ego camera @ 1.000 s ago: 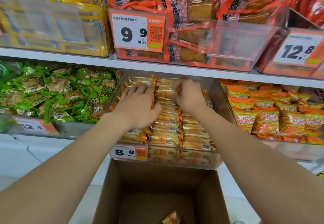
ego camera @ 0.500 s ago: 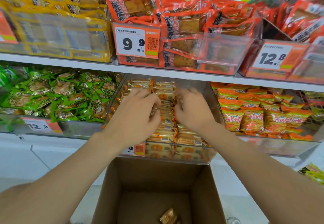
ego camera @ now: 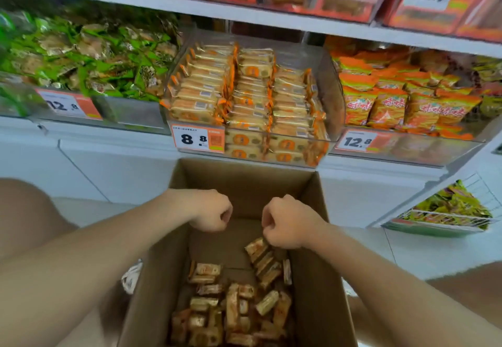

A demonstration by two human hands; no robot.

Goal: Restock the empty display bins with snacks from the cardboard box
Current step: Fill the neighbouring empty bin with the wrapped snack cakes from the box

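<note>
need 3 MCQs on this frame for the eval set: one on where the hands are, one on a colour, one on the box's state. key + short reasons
1. Where are the left hand and right hand?
A. Inside the middle bin
B. Over the open cardboard box
C. On the upper shelf

2. What colour are the snack packs in the left bin?
A. Green
B. Blue
C. Purple

3. What state is the cardboard box in?
A. Taped shut
B. Open and bare inside
C. Open, with loose packs at its bottom

Key:
1 B: both hands, fingers curled, are above the box's opening, below the bins.
2 A: the wrappers there are plainly green.
3 C: the top is open and packs lie heaped on its floor.
</note>
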